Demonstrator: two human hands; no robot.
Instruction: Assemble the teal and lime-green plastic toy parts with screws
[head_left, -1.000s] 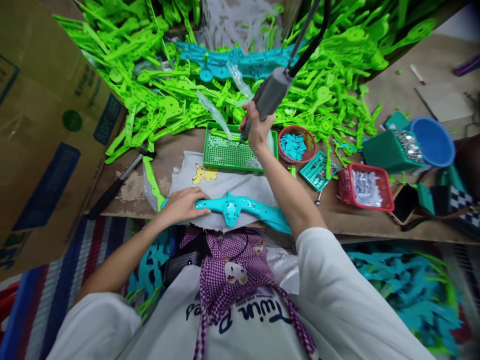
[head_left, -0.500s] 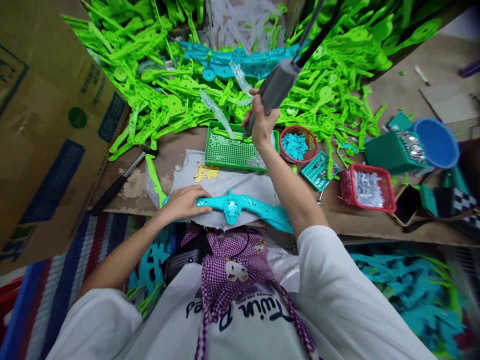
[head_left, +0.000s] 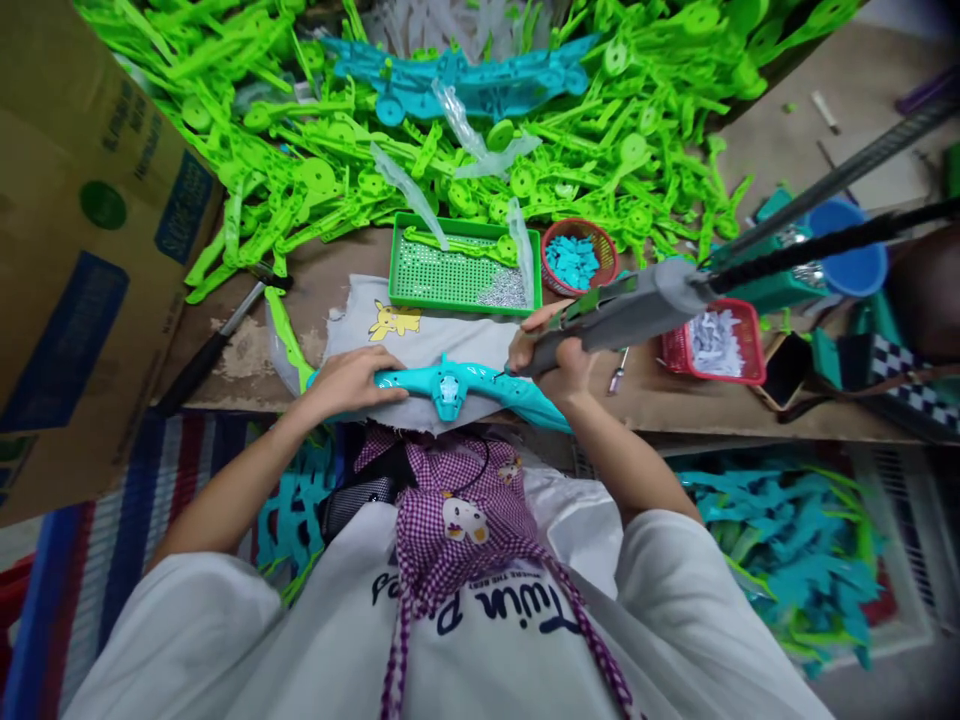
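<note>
A long turquoise plastic part [head_left: 448, 388] with a domed middle lies across a grey cloth [head_left: 450, 345] at the bench's front edge. My left hand [head_left: 358, 380] is closed over its left arm and presses it down. In my right hand [head_left: 553, 358] is a grey electric screwdriver [head_left: 637, 312], tilted, with its cord and a coiled spring running off to the upper right. The screwdriver's tip is at the right arm of the turquoise part; I cannot tell whether it sits in a hole. Behind the cloth stands a green tray [head_left: 450, 275] holding small screws and a lime-green piece.
Lime-green plastic parts [head_left: 315, 180] are heaped along the back. A red basket [head_left: 579, 258] holds small turquoise pieces; another red basket [head_left: 712, 342] holds whitish ones. A hammer [head_left: 217, 345] lies left, beside a tall cardboard box [head_left: 82, 250]. Turquoise parts [head_left: 780, 550] fill a crate below right.
My right hand has brought the screwdriver from above the green tray down to the turquoise part's right arm. My left hand stays on the left arm. The view has shifted slightly.
</note>
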